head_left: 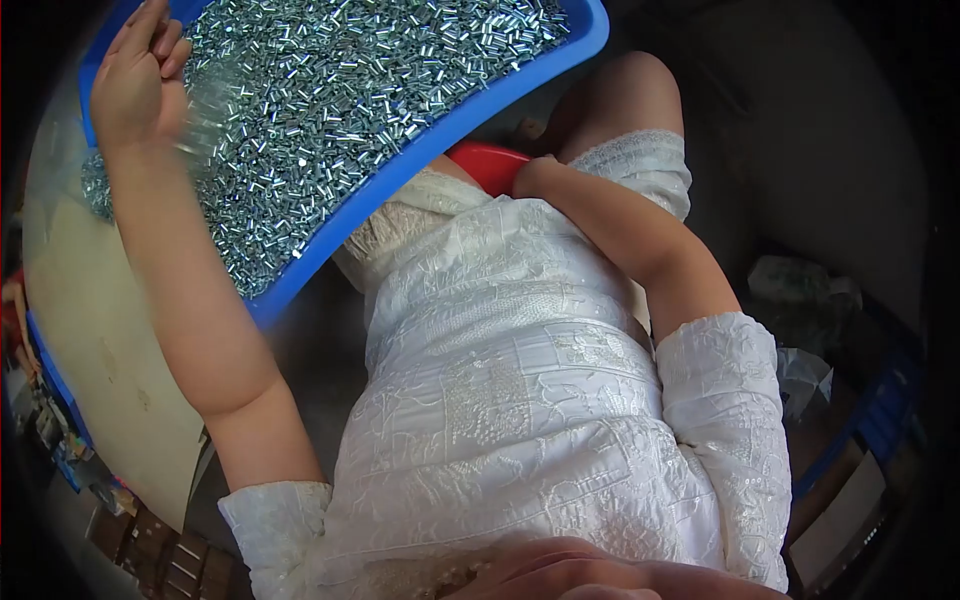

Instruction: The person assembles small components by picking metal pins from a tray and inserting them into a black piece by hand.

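A large blue tray holds a thick layer of small shiny metal cylinders. My left hand is over the tray's left side, its fingers curled. What it grips, if anything, is hidden. Beside its palm is a see-through, motion-smeared patch over the metal pieces. Just left of my left wrist, a clear plastic bag shows more metal pieces. My right hand is low between my lap and knee, against a red plastic container. Its fingers are out of sight behind the wrist.
A pale board or tabletop runs along the left, under the tray's side. Clear plastic wrapping and a blue crate edge are at the right. Brown boxes stand at the lower left.
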Tool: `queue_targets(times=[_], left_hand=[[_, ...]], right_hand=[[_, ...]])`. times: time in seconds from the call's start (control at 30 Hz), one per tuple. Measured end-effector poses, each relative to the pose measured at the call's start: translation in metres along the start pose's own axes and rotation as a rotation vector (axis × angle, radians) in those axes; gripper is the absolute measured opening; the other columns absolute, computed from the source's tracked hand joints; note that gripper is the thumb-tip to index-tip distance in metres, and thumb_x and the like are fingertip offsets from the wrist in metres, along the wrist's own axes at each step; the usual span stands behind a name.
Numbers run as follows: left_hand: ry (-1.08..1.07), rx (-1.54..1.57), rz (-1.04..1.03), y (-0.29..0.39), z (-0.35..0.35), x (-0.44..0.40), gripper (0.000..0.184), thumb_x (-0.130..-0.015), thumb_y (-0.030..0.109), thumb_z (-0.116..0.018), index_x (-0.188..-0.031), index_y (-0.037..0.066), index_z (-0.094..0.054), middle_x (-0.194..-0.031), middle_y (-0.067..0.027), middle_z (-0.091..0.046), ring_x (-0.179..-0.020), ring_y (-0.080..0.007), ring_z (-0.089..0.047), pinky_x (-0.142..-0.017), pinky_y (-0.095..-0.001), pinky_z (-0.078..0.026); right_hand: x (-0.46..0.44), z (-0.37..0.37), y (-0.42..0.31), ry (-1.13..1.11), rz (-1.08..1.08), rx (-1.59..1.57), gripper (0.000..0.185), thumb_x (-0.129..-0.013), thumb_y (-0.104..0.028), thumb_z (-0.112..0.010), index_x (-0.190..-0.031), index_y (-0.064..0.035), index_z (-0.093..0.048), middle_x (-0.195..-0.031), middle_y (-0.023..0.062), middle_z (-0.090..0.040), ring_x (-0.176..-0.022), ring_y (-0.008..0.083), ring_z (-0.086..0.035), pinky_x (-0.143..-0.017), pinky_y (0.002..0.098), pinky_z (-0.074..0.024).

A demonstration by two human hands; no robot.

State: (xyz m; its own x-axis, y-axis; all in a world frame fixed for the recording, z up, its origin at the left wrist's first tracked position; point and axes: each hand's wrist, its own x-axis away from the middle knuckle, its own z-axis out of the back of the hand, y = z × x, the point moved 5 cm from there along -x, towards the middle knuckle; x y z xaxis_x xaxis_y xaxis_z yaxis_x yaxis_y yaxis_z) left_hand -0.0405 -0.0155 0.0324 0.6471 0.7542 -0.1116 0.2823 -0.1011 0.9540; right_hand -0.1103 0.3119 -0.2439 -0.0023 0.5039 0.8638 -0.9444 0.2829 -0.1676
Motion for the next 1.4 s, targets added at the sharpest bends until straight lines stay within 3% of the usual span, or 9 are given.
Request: queue_targets(times=[0.33,0.43,0.5,0.7,0.93,1.03,1.1,1.17,1.4], left_hand=[[-0.084,0.067,-0.021,-0.012,0.016,-0.009,0.018,-0.087,0.006,-0.055,-0.097,-0.008,-0.055,-0.074,-0.0014,-0.044,-0.058,-0.0058,-0.033,-0.048,-0.019,-0.025],[-0.114,0.077,-0.051,-0.013,0.021,-0.011,0.018,-0.088,0.006,-0.053,-0.098,-0.008,-0.055,-0.076,-0.0027,-0.045,-0.06,-0.0065,-0.033,-0.049,-0.0189,-0.026],[-0.139,0.077,-0.071,-0.01,0.022,-0.014,0.018,-0.088,0.005,-0.052,-0.099,-0.008,-0.054,-0.078,-0.0035,-0.046,-0.06,-0.0069,-0.034,-0.049,-0.0188,-0.026],[-0.26,0.09,-0.071,0.002,0.024,-0.017,0.007,-0.088,0.003,-0.05,-0.09,-0.001,-0.055,-0.077,-0.0044,-0.045,-0.061,-0.0089,-0.035,-0.05,-0.0191,-0.027],[-0.285,0.094,-0.075,0.001,0.03,-0.016,0.007,-0.087,0.004,-0.05,-0.09,-0.001,-0.055,-0.078,-0.0056,-0.046,-0.062,-0.0101,-0.036,-0.051,-0.0197,-0.027],[-0.269,0.092,-0.086,0.002,0.028,-0.015,0.007,-0.087,0.003,-0.05,-0.09,-0.001,-0.055,-0.078,-0.0057,-0.046,-0.062,-0.0103,-0.036,-0.05,-0.0199,-0.027],[-0.239,0.078,-0.094,0.002,0.03,-0.015,0.006,-0.087,0.003,-0.05,-0.089,-0.001,-0.055,-0.078,-0.0058,-0.046,-0.061,-0.0104,-0.036,-0.05,-0.02,-0.027],[-0.27,0.155,-0.101,0.002,0.031,-0.016,0.015,-0.087,0.001,-0.05,-0.097,-0.01,-0.055,-0.084,-0.0076,-0.05,-0.062,-0.0092,-0.035,-0.05,-0.0191,-0.027],[-0.274,0.138,-0.08,0.01,0.017,-0.004,0.016,-0.088,0.002,-0.05,-0.098,-0.01,-0.055,-0.086,-0.0082,-0.051,-0.063,-0.0096,-0.035,-0.051,-0.0198,-0.028]], right_hand=[[0.019,-0.003,0.016,-0.128,-0.001,0.01,0.03,-0.081,-0.024,-0.048,-0.102,-0.0121,-0.066,-0.106,0.0089,-0.063,-0.101,0.0264,-0.057,-0.087,0.0398,-0.0409],[0.049,-0.011,0.019,0.011,0.131,0.19,0.027,-0.079,-0.021,-0.049,-0.097,-0.0113,-0.067,-0.1,0.0093,-0.064,-0.098,0.0277,-0.058,-0.085,0.0381,-0.043],[0.07,-0.003,0.018,0.4,0.258,0.012,0.022,-0.077,-0.015,-0.05,-0.089,-0.0083,-0.068,-0.096,0.0094,-0.063,-0.096,0.029,-0.058,-0.084,0.0362,-0.0445],[0.128,0.013,0.028,0.446,0.202,-0.131,0.015,-0.072,-0.013,-0.054,-0.075,-0.0067,-0.067,-0.102,0.0104,-0.059,-0.103,0.0288,-0.051,-0.089,0.0338,-0.043],[0.053,0.006,0.028,0.446,-0.025,-0.153,0.022,-0.08,-0.014,-0.048,-0.087,-0.0033,-0.066,-0.095,0.0126,-0.061,-0.089,0.0282,-0.06,-0.076,0.0386,-0.0493],[0.024,0.014,0.017,0.348,-0.048,-0.056,0.025,-0.083,-0.019,-0.048,-0.092,-0.0034,-0.065,-0.097,0.0163,-0.062,-0.09,0.0279,-0.062,-0.076,0.037,-0.0501],[0.019,0.025,0.006,0.093,-0.136,-0.232,0.027,-0.083,-0.021,-0.048,-0.092,-0.0035,-0.066,-0.098,0.0195,-0.063,-0.093,0.0274,-0.062,-0.076,0.0357,-0.0504],[0.016,0.033,-0.004,0.148,-0.081,-0.162,0.028,-0.083,-0.022,-0.048,-0.091,-0.0033,-0.066,-0.097,0.0191,-0.063,-0.091,0.0277,-0.063,-0.074,0.0361,-0.0508],[-0.055,0.0,0.035,0.364,-0.059,-0.29,0.026,-0.078,-0.019,-0.051,-0.087,-0.001,-0.066,-0.093,0.0184,-0.065,-0.087,0.0302,-0.064,-0.073,0.0401,-0.0506]])
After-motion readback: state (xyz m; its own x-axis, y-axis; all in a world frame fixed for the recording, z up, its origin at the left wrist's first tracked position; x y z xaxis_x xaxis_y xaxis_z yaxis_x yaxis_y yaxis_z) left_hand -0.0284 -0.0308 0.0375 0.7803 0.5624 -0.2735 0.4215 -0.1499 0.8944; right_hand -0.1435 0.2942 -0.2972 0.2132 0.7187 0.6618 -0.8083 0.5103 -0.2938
